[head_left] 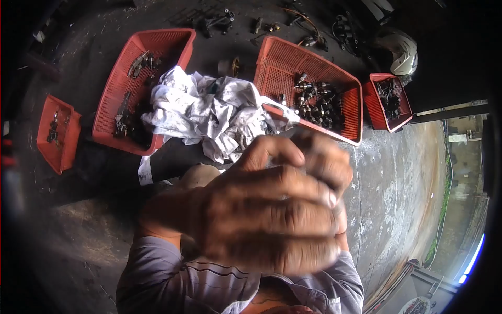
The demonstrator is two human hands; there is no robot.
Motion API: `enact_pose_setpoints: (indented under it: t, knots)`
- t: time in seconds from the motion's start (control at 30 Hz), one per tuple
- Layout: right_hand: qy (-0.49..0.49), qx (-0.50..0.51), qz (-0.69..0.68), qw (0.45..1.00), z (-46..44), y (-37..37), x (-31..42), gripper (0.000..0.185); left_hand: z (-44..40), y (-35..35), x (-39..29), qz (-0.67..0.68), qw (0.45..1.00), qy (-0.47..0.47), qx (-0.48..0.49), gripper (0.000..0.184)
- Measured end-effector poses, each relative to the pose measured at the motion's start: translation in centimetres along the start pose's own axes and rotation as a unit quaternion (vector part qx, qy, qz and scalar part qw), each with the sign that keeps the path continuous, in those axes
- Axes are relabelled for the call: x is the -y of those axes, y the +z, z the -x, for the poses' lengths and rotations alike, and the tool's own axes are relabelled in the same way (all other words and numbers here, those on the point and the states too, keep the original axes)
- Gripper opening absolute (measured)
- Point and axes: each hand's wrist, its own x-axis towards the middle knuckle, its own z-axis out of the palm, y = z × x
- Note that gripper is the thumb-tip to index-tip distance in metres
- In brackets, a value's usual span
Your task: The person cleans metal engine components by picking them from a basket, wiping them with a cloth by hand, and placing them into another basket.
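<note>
- Head view: the left hand (251,214) curls in front of the right hand (325,161), fingers bent inward; overlap and blur mean I cannot tell whether they pinch anything.
- Crumpled, stained white cloth (191,107) lies just beyond the hands, probably for easy reach, between a left red perforated plastic basket (111,107) and a right one (277,57).
- Small, dark metal parts (318,104) sit inside both, presumably to stay contained.

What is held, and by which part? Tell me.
Cannot be told: the left hand and right hand are blurred and overlap, hiding anything between them.
</note>
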Motion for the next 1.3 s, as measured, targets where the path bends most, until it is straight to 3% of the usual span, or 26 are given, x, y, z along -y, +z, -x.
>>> enact_pose_setpoints:
  t: [0.07, 0.13, 0.17, 0.2, 0.23, 0.3, 0.33, 0.4, 0.43, 0.47, 0.5, 0.53, 0.6, 0.63, 0.73, 0.77, 0.83, 0.87, 0.9, 0.93, 1.0, 1.03, 1.07, 1.13, 1.2, 1.3]
  knots:
    - [-0.024, -0.034, 0.025, 0.999, 0.2, -1.3, -5.2, 0.024, -0.1, -0.4, -0.4, -0.001, 0.998, 0.039, -0.052, 0.014]
    - [0.192, -0.093, 0.114, 0.97, 0.2, -3.3, -10.9, 0.026, -0.1, -1.9, 0.4, -0.059, 0.996, 0.05, -0.047, 0.009]
    - [0.26, -0.079, 0.172, 0.947, 0.4, -4.3, -14.2, 0.033, 0.3, -3.8, 0.4, -0.141, 0.987, -0.067, -0.041, 0.012]
    - [0.325, -0.065, 0.23, 0.915, 0.9, -5.5, -17.4, 0.042, -0.4, -5.2, 1.1, -0.407, 0.912, -0.036, 0.021, 0.02]
    - [0.281, 0.029, 0.335, 0.899, 3.0, -7.6, -21.2, 0.055, 0.2, -8.4, 4.3, -0.305, 0.927, -0.216, 0.02, 0.029]
    - [0.253, 0.168, 0.437, 0.847, 6.4, -9.6, -26.9, 0.085, 2.9, -13.4, 10.9, -0.351, 0.878, -0.323, -0.018, 0.032]
    - [0.272, 0.214, 0.456, 0.82, 7.1, -9.8, -28.6, 0.087, 4.4, -16.1, 13.8, -0.426, 0.837, -0.342, 0.014, 0.034]
    - [0.207, 0.179, 0.479, 0.834, 5.7, -8.9, -26.9, 0.063, 7.6, -19.9, 18.0, -0.472, 0.785, -0.4, -0.008, 0.038]
    - [0.167, 0.251, 0.447, 0.842, 8.5, -10.1, -33.8, 0.053, 8.0, -20.5, 18.7, -0.513, 0.754, -0.41, -0.012, 0.039]
    - [0.181, 0.32, 0.472, 0.802, 9.1, -10.4, -36.2, 0.048, 7.9, -20.4, 18.7, -0.555, 0.719, -0.418, -0.016, 0.039]
    - [0.276, 0.224, 0.392, 0.849, 7.9, -9.4, -34.0, 0.04, 7.3, -19.3, 18.7, -0.548, 0.728, -0.412, -0.01, 0.039]
    - [0.286, 0.223, 0.395, 0.844, 6.9, -9.3, -32.0, 0.04, 6.8, -17.8, 18.2, -0.51, 0.774, -0.374, -0.04, 0.04]
    - [0.135, 0.359, 0.46, 0.801, 5.5, -9.1, -29.3, 0.035, 5.8, -14.2, 16.4, -0.416, 0.843, -0.337, -0.048, 0.04]
    - [0.326, 0.208, 0.375, 0.843, 6.0, -8.6, -29.1, 0.038, 5.6, -12.8, 15.8, -0.412, 0.845, -0.341, 0.02, 0.042]
    - [0.401, 0.131, 0.33, 0.845, 5.6, -8.4, -27.4, 0.041, 5.1, -9.2, 14.1, -0.356, 0.816, -0.407, 0.203, 0.051]
    - [0.401, 0.133, 0.333, 0.843, 5.4, -8.3, -26.5, 0.041, 5.5, -8.1, 13.9, -0.364, 0.788, -0.433, 0.242, 0.061]
    - [0.332, 0.015, 0.347, 0.877, 4.9, -8.2, -25.2, 0.037, 6.7, -7.0, 14.5, -0.424, 0.721, -0.441, 0.325, 0.062]
    - [0.33, 0.017, 0.346, 0.878, 5.4, -8.5, -26.1, 0.037, 7.2, -6.6, 14.8, -0.445, 0.677, -0.458, 0.366, 0.061]
    - [0.269, 0.014, 0.327, 0.906, 6.6, -9.2, -27.8, 0.035, 8.2, -7.0, 15.8, -0.434, 0.687, -0.447, 0.373, 0.048]
    - [0.208, 0.01, 0.306, 0.929, 7.1, -9.7, -28.5, 0.033, 7.9, -7.1, 15.7, -0.433, 0.687, -0.448, 0.374, 0.048]
    - [0.209, 0.057, 0.378, 0.9, 7.0, -11.0, -29.5, 0.031, 6.8, -7.7, 15.0, -0.384, 0.748, -0.463, 0.281, 0.034]
    - [0.206, 0.106, 0.447, 0.864, 6.3, -11.1, -28.8, 0.028, 6.5, -7.6, 14.1, -0.389, 0.822, -0.383, 0.166, 0.026]
    - [0.206, 0.105, 0.445, 0.865, 5.8, -11.1, -28.1, 0.028, 5.5, -7.9, 13.2, -0.399, 0.799, -0.427, 0.144, 0.033]
    - [0.316, -0.016, 0.379, 0.87, 3.6, -10.3, -24.3, 0.024, 5.2, -9.3, 12.6, -0.383, 0.863, -0.327, 0.038, 0.04]
    - [0.313, -0.034, 0.332, 0.889, 3.2, -10.2, -23.3, 0.025, 4.8, -10.4, 12.3, -0.166, 0.94, -0.284, -0.089, 0.046]
    - [0.31, -0.1, 0.37, 0.87, 2.7, -9.2, -22.6, 0.031, 3.1, -10.9, 10.9, -0.003, 0.957, -0.202, -0.21, 0.036]
